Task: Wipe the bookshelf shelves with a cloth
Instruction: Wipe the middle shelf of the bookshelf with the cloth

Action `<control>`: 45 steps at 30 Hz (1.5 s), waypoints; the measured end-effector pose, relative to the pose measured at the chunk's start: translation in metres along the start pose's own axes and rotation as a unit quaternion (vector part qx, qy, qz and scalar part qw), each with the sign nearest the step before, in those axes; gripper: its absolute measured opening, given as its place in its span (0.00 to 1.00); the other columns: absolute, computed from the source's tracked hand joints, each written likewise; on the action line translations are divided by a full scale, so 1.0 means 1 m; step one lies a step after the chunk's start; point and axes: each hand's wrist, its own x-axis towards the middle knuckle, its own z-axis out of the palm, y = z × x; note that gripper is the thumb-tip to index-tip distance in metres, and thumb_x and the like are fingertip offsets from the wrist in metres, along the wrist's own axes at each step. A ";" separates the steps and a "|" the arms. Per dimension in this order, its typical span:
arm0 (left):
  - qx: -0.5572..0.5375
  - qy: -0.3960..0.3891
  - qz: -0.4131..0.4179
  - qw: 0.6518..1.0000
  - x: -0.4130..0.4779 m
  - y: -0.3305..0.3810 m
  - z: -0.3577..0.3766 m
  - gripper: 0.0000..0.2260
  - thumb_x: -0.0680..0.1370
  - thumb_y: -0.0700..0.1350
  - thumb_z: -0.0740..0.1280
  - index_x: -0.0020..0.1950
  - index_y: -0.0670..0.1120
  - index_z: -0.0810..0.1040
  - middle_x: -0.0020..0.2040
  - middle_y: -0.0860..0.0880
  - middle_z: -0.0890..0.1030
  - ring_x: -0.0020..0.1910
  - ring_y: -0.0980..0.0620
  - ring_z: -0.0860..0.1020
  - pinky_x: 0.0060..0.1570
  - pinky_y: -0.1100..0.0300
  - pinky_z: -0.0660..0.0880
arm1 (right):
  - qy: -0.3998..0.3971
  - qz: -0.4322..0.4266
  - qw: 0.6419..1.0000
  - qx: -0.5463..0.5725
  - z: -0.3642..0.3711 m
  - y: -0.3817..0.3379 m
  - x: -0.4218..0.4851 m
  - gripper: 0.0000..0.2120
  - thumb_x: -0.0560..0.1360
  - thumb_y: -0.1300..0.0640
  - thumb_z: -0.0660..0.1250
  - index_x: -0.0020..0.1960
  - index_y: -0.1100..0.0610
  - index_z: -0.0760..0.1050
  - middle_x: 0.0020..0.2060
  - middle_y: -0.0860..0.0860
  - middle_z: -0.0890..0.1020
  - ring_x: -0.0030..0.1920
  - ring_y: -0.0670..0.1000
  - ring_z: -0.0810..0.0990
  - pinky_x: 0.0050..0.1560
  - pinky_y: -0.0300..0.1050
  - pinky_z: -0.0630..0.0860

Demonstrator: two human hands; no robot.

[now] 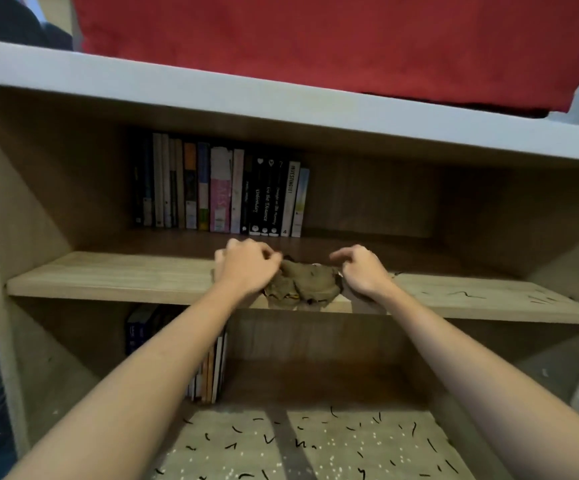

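Nearest to me, my left forearm [149, 368] and right forearm [471, 362] rise from the bottom corners of the frame and cross in front of the bottom shelf [315, 441], which is scattered with short dark squiggles and pale specks. My left forearm also hides part of the lower books [208, 372] standing at the back left of that compartment. At the centre of the frame, the cloth [305, 285], a crumpled olive-brown wad, lies on the front edge of the middle shelf [108, 275], with a bit of it hanging over the lip. My left hand [246, 263] sits on its left end, fingers curled and pinching the fabric. My right hand [360, 271] is just beside its right end with the fingers loosely curled; whether it grips the cloth I cannot tell. A few dark marks [461, 294] lie on the middle shelf to the right of my right hand. Behind my hands, at the back of the same compartment, a row of books [218, 192] stands upright, left of centre, well apart from the cloth. Above, the pale top board [177, 88] crosses the frame, and a red fabric [315, 39] fills the upper part of the frame on it.
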 end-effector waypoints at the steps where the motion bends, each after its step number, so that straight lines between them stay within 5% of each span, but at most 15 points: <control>1: 0.038 -0.045 0.005 0.998 -0.001 0.016 0.006 0.21 0.78 0.62 0.57 0.62 0.52 0.77 0.64 0.45 0.75 0.66 0.45 0.65 0.63 0.50 0.60 | 0.004 0.002 1.000 -0.010 0.002 0.002 -0.001 0.18 0.77 0.67 0.53 0.61 0.59 0.75 0.62 0.55 0.76 0.62 0.51 0.73 0.58 0.37 0.67; 3: 0.079 -0.111 0.011 0.991 -0.003 0.041 0.017 0.28 0.75 0.66 0.57 0.66 0.51 0.74 0.66 0.45 0.72 0.67 0.44 0.63 0.64 0.49 0.59 | 0.009 0.005 1.000 -0.019 0.007 0.003 -0.001 0.18 0.76 0.68 0.54 0.61 0.59 0.75 0.63 0.55 0.75 0.65 0.53 0.71 0.62 0.40 0.65; 7: 0.043 -0.180 0.012 0.983 -0.005 0.038 -0.003 0.21 0.73 0.59 0.64 0.65 0.55 0.75 0.65 0.48 0.74 0.65 0.45 0.67 0.65 0.51 0.63 | 0.003 -0.005 0.999 -0.041 0.013 0.000 0.009 0.17 0.77 0.65 0.56 0.62 0.55 0.75 0.64 0.53 0.74 0.65 0.53 0.70 0.65 0.47 0.67; 10: 0.014 -0.238 0.022 0.971 -0.005 0.010 -0.035 0.16 0.74 0.51 0.68 0.62 0.53 0.77 0.60 0.51 0.76 0.54 0.52 0.73 0.53 0.61 0.68 | -0.039 -0.012 0.998 -0.046 0.015 -0.005 0.020 0.17 0.78 0.62 0.56 0.65 0.55 0.73 0.64 0.54 0.74 0.65 0.54 0.71 0.65 0.49 0.69; 17: 0.122 -0.220 -0.022 0.968 0.053 0.009 0.014 0.16 0.80 0.45 0.55 0.64 0.41 0.73 0.64 0.40 0.74 0.59 0.40 0.73 0.61 0.48 0.68 | -0.097 0.012 0.991 -0.092 0.025 -0.001 0.027 0.18 0.78 0.56 0.55 0.66 0.60 0.71 0.64 0.57 0.75 0.64 0.57 0.71 0.62 0.47 0.69; 22: 0.094 -0.248 0.050 0.963 0.044 0.008 0.013 0.19 0.82 0.51 0.51 0.72 0.50 0.66 0.73 0.48 0.65 0.70 0.45 0.64 0.70 0.47 0.57 | -0.089 0.010 0.993 -0.078 0.029 0.004 0.031 0.17 0.78 0.55 0.56 0.63 0.59 0.73 0.61 0.57 0.76 0.60 0.58 0.73 0.59 0.50 0.72; 26: 0.075 -0.264 0.035 0.961 0.047 -0.030 -0.010 0.19 0.81 0.54 0.56 0.67 0.47 0.72 0.67 0.47 0.72 0.61 0.49 0.72 0.56 0.62 0.64 | -0.092 0.000 0.993 -0.072 0.031 0.009 0.036 0.19 0.78 0.55 0.56 0.66 0.59 0.70 0.63 0.57 0.75 0.62 0.57 0.72 0.63 0.51 0.70; 32: 0.076 -0.220 0.041 0.972 0.107 -0.005 0.035 0.19 0.82 0.52 0.54 0.66 0.45 0.73 0.64 0.43 0.75 0.59 0.44 0.75 0.57 0.56 0.71 | -0.077 0.000 0.995 -0.066 0.037 0.013 0.042 0.15 0.78 0.55 0.56 0.59 0.57 0.75 0.56 0.56 0.78 0.55 0.56 0.76 0.58 0.53 0.74; 36: 0.050 -0.226 0.083 0.969 0.105 -0.004 0.037 0.11 0.81 0.45 0.57 0.55 0.45 0.77 0.51 0.44 0.79 0.50 0.44 0.77 0.45 0.57 0.72 | -0.073 -0.006 0.996 -0.059 0.036 0.013 0.041 0.15 0.78 0.55 0.56 0.60 0.56 0.75 0.56 0.55 0.78 0.55 0.55 0.76 0.57 0.52 0.75; 40: 0.090 -0.242 0.109 0.960 0.089 -0.029 0.018 0.13 0.81 0.43 0.57 0.64 0.47 0.73 0.53 0.46 0.78 0.47 0.49 0.76 0.46 0.57 0.72 | -0.073 -0.014 0.995 -0.066 0.038 0.016 0.042 0.15 0.78 0.55 0.55 0.59 0.57 0.75 0.55 0.55 0.78 0.54 0.55 0.76 0.56 0.53 0.75; 45: 0.054 -0.220 0.072 0.971 0.123 -0.017 0.039 0.14 0.81 0.39 0.54 0.62 0.41 0.75 0.56 0.41 0.78 0.52 0.44 0.77 0.46 0.58 0.68 | -0.079 -0.005 0.995 -0.060 0.037 0.014 0.042 0.15 0.78 0.54 0.56 0.62 0.56 0.74 0.56 0.54 0.78 0.55 0.54 0.76 0.57 0.53 0.75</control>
